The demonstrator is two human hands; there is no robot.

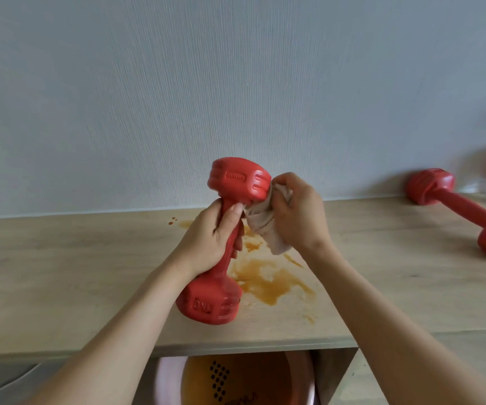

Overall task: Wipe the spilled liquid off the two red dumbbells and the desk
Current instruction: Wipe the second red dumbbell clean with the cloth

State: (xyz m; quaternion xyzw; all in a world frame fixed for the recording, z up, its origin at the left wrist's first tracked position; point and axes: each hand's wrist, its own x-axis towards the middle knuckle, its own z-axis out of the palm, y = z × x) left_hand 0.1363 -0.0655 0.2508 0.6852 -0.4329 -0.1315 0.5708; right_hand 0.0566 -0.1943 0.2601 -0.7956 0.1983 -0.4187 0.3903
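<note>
Red dumbbell (227, 232) upright at centre, left hand (211, 238) wrapped round its handle. Right hand (297, 211) clutches pale cloth (265, 226) against upper head. Orange spill (271, 279) on desk (90, 273); second dumbbell (464, 211) at 3 o'clock.

Pale wall (177, 83) w/ fine vertical texture fills the upper view, evenly lit, soft daylight. Light wood-grain tabletop (75, 273) runs wall to wall below it. Under its front edge, an open compartment (323, 375) w/ a pinkish basin (168, 378), possibly holding an orange perforated bowl (250, 381); too cropped to be sure.
</note>
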